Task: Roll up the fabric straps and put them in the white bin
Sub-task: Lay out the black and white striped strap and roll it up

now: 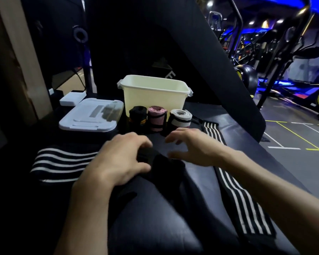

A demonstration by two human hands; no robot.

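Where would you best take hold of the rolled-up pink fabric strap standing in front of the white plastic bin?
Probably round the middle of the rolled pink fabric strap, coming down from above and the near side. It stands upright on end, with a rolled black strap close on its left and a rolled white strap on its right, and the white plastic bin right behind, so its sides and back look crowded.

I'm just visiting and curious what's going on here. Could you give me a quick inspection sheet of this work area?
Surface: dark padded bench.
Job's things: white bin, lid off; black roll, pink roll and white roll stand before it; striped strap lies flat at right, another striped strap at left; black strap being handled.
Clutter: bin lid, small white box.
Hands: left hand grips the black strap; right hand hovers open.
Cables: dark cable, far left.
Surroundings: gym machines, blue lighting.
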